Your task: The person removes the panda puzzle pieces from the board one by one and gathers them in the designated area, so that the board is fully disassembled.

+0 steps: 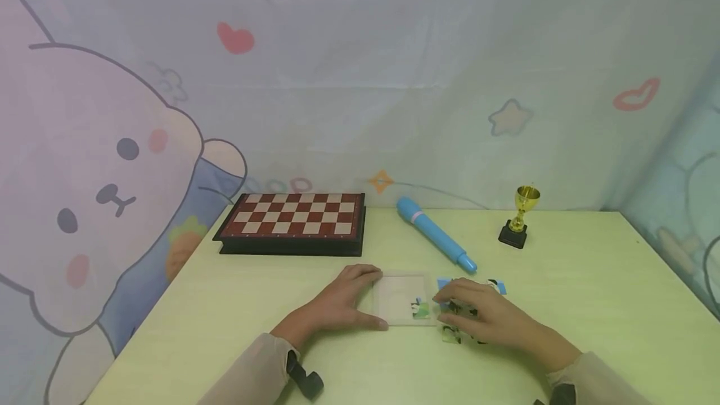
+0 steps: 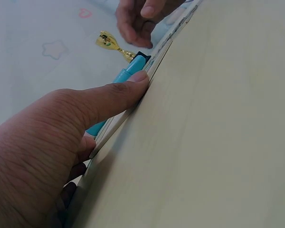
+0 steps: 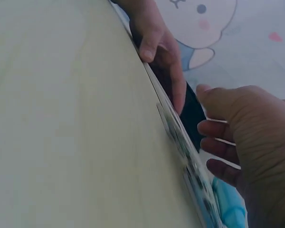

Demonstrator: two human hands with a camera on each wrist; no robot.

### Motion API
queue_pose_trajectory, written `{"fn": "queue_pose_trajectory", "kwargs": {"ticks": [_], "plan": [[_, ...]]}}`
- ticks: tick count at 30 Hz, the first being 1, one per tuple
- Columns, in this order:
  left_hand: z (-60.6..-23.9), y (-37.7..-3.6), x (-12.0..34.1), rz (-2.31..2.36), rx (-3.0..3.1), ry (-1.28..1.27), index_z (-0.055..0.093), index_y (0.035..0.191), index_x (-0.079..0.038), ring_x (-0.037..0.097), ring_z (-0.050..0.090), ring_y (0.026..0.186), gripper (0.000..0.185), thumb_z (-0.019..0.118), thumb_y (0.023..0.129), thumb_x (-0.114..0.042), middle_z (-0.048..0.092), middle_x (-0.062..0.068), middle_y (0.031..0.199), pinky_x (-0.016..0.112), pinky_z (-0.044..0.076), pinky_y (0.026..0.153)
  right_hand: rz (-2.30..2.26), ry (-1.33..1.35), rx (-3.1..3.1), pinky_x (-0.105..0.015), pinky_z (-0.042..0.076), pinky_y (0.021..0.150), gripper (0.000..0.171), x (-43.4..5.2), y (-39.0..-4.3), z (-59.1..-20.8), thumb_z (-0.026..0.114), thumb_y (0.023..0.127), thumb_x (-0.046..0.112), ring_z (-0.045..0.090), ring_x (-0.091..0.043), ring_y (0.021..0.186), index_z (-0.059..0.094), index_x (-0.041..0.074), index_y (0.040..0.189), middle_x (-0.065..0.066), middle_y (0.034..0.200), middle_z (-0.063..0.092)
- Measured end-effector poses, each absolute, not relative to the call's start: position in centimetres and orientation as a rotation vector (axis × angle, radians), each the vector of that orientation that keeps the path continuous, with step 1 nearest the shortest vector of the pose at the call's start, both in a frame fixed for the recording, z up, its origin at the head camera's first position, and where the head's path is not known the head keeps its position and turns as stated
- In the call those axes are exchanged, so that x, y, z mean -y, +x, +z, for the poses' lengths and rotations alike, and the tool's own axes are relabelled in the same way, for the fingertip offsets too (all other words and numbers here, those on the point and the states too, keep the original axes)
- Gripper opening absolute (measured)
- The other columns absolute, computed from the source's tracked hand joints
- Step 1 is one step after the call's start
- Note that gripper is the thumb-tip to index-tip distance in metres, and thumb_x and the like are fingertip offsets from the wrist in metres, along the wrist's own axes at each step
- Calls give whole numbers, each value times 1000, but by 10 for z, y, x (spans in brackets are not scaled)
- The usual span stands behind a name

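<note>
A clear square puzzle tray lies flat on the pale green table, with one picture piece set in its near right corner. My left hand holds the tray by its left side, fingers on the far edge and thumb pressed against the near edge. My right hand hovers just right of the tray over several loose puzzle pieces, fingers loosely curled and their tips by the tray's right edge. In the right wrist view the right hand's fingers show nothing between them.
A folded chessboard case sits at the back left. Behind the tray a blue pen lies at an angle. A small gold trophy stands at the back right. A printed cloth hangs around the table.
</note>
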State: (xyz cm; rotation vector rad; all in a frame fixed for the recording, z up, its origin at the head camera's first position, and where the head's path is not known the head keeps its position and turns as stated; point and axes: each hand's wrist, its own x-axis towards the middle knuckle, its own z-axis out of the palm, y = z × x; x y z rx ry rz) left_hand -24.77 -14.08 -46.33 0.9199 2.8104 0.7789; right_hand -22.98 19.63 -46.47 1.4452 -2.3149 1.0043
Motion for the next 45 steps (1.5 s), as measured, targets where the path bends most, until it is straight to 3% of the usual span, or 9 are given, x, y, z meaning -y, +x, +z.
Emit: {"fn": "queue_pose_trajectory", "kwargs": {"ticks": [10, 20, 30, 38, 45], "plan": [[-464, -246, 140, 779, -2806, 927, 42, 154, -18, 20, 26, 147, 102, 73, 74, -74, 34, -3, 157, 47, 31, 117, 750, 1343, 2544, -33, 51, 90, 36, -161, -244, -461, 72, 94, 38, 51, -10, 108, 66, 14, 121, 6, 118, 59], [-465, -248, 141, 757, -2820, 930, 43, 153, -19, 19, 27, 146, 102, 72, 73, -75, 35, -4, 156, 45, 32, 117, 804, 1303, 2550, -29, 48, 80, 25, -156, -248, -466, 75, 91, 36, 47, -10, 95, 67, 18, 105, 8, 104, 59], [-466, -248, 141, 773, -2817, 945, 43, 153, -18, 20, 28, 146, 102, 72, 74, -75, 35, -3, 156, 46, 32, 117, 861, 1228, 2622, -29, 50, 82, 32, -157, -245, -466, 75, 91, 40, 50, -7, 95, 61, 21, 111, 13, 104, 56], [-465, -247, 140, 762, -2825, 950, 43, 153, -18, 20, 28, 146, 101, 72, 75, -74, 36, -3, 156, 46, 33, 117, 1083, 1288, 2481, -23, 52, 62, 20, -158, -244, -467, 75, 93, 24, 57, -4, 72, 61, 21, 108, 15, 90, 63], [-463, -247, 141, 781, -2816, 934, 44, 153, -17, 20, 28, 146, 101, 75, 74, -71, 36, -4, 156, 46, 32, 117, 1055, 1308, 2334, -20, 52, 62, 20, -173, -238, -462, 75, 92, 15, 57, 0, 76, 68, 16, 111, 15, 92, 66]]}}
